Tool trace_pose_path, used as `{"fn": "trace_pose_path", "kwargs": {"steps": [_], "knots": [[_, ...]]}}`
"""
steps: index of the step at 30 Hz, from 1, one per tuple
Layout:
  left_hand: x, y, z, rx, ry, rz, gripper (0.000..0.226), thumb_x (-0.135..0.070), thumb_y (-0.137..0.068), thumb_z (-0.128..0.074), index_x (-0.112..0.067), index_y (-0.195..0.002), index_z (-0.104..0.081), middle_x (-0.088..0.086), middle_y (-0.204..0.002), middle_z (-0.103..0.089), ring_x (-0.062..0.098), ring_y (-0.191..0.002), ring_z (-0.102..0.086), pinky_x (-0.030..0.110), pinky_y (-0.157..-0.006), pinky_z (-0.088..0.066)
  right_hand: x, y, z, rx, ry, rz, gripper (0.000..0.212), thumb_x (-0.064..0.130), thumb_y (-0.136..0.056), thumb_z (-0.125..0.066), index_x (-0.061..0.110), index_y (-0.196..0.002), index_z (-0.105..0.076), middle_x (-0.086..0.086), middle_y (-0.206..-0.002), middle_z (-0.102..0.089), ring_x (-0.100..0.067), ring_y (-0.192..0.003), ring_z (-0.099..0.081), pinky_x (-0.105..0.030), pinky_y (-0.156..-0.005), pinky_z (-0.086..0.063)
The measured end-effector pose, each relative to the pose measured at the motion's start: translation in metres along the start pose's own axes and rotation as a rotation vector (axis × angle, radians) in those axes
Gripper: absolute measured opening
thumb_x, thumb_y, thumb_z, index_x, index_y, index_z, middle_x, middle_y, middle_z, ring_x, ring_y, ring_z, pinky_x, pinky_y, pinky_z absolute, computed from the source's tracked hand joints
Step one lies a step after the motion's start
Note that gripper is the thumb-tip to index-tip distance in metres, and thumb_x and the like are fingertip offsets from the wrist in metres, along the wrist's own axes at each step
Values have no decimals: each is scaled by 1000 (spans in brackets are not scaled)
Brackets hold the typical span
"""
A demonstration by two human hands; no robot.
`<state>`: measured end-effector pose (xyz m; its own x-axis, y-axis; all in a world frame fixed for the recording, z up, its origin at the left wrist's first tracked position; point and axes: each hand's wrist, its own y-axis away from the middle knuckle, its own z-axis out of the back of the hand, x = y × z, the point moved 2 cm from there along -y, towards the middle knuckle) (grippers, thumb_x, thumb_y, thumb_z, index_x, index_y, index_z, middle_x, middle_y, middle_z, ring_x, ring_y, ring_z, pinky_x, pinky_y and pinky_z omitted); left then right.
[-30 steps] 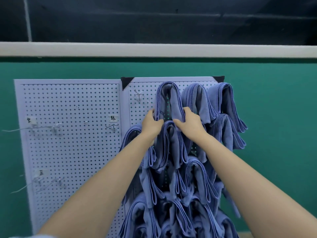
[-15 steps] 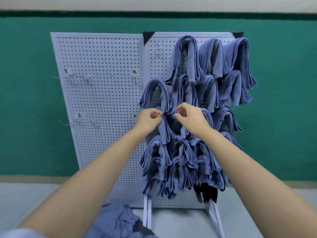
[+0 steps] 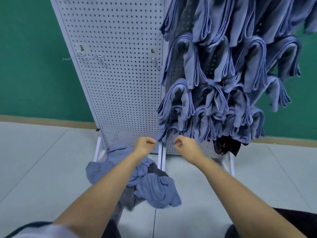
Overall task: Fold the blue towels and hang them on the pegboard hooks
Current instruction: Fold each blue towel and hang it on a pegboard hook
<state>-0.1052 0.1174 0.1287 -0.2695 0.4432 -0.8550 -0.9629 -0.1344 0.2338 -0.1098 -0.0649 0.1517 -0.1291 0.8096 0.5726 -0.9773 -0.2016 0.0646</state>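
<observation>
Several folded blue towels (image 3: 214, 74) hang in overlapping rows on the hooks of the right pegboard panel. A loose pile of unfolded blue towels (image 3: 154, 188) lies on the floor at the foot of the white pegboard (image 3: 120, 86). My left hand (image 3: 145, 145) and my right hand (image 3: 184, 146) hover side by side just below the lowest hung towels and above the pile. Both have their fingers curled in and hold nothing. The left hand's knuckles are close to the bottom corner of a hung towel.
The left pegboard panel carries a few bare wire hooks (image 3: 101, 58) and small labels. A dark cloth (image 3: 226, 146) hangs under the bottom row at the right. Behind the stand is a green wall (image 3: 34, 66), below it a pale tiled floor (image 3: 42, 160).
Both hands let go of the hung towels and dropped from the middle rows to below the bottom row. The view tilted down, bringing the floor pile into sight.
</observation>
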Motion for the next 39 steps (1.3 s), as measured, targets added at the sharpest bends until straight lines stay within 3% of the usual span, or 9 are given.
{"fn": "trace_pose_path", "kwargs": {"steps": [6, 10, 14, 19, 23, 29, 32, 36, 39], "knots": [[98, -44, -51, 84, -74, 137, 23, 4, -91, -52, 4, -106, -68, 18, -109, -68, 30, -105, -61, 23, -81, -44, -57, -29, -97, 195, -13, -162, 22, 20, -89, -56, 15, -110, -61, -8, -105, -66, -26, -96, -61, -31, -80, -49], [150, -73, -89, 138, -81, 178, 25, 15, -85, -49, 10, -100, -69, 21, -107, -67, 30, -103, -62, 25, -92, -48, -96, -42, -155, 331, 3, -230, 20, 15, -90, -51, 16, -109, -60, -9, -106, -66, -29, -95, -62, -32, -79, -51], [177, -93, -117, 148, -182, 137, 32, 19, -83, -43, 9, -101, -67, 18, -107, -67, 22, -93, -60, -1, -65, -37, -122, -51, -203, 413, 23, -263, 22, 14, -90, -49, 15, -109, -61, -7, -109, -66, -25, -92, -59, -28, -73, -44], [212, -122, -134, 164, -345, 47, 46, 18, -74, -40, -4, -101, -70, 10, -107, -68, 19, -99, -61, 16, -83, -46, -141, -59, -254, 479, 2, -299, 27, 25, -92, -50, 20, -117, -60, -1, -115, -65, -20, -104, -60, -28, -85, -48], [235, -128, -133, 275, -586, -1, 38, 4, -83, -49, -16, -110, -69, 9, -112, -64, 25, -109, -55, 35, -90, -46, -147, -62, -275, 517, 88, -291, 27, 24, -95, -44, 15, -115, -60, -5, -112, -64, -20, -92, -59, -24, -70, -41], [224, -124, -113, 267, -520, 35, 10, -14, -82, -67, -23, -82, -72, -3, -78, -66, 13, -78, -60, 28, -71, -49, -144, -64, -242, 325, 17, -311, 19, 26, -95, -45, 27, -92, -64, 1, -98, -67, -20, -82, -54, -25, -65, -36], [196, -123, -101, 313, -294, 13, 29, -11, -73, -81, -29, -63, -60, -9, -64, -60, 3, -61, -55, 27, -69, -51, -140, -66, -207, 260, -91, -315, 15, 20, -93, -46, 24, -86, -59, -1, -81, -61, -20, -77, -49, -30, -68, -42], [132, -102, -82, 412, -117, -110, 26, -5, -81, -74, -19, -68, -55, -17, -51, -55, -5, -51, -48, 9, -58, -36, -125, -56, -149, 123, -199, -256, 19, 12, -93, -48, 22, -80, -57, 6, -66, -53, -20, -69, -51, -34, -67, -46], [80, -80, -65, 431, -76, -180, 20, -17, -85, -70, -15, -77, -53, -17, -44, -49, -4, -50, -40, 17, -59, -33, -104, -45, -98, 9, -173, -165, 15, 13, -93, -50, 16, -83, -60, 4, -61, -50, -21, -66, -50, -39, -66, -49]]}}
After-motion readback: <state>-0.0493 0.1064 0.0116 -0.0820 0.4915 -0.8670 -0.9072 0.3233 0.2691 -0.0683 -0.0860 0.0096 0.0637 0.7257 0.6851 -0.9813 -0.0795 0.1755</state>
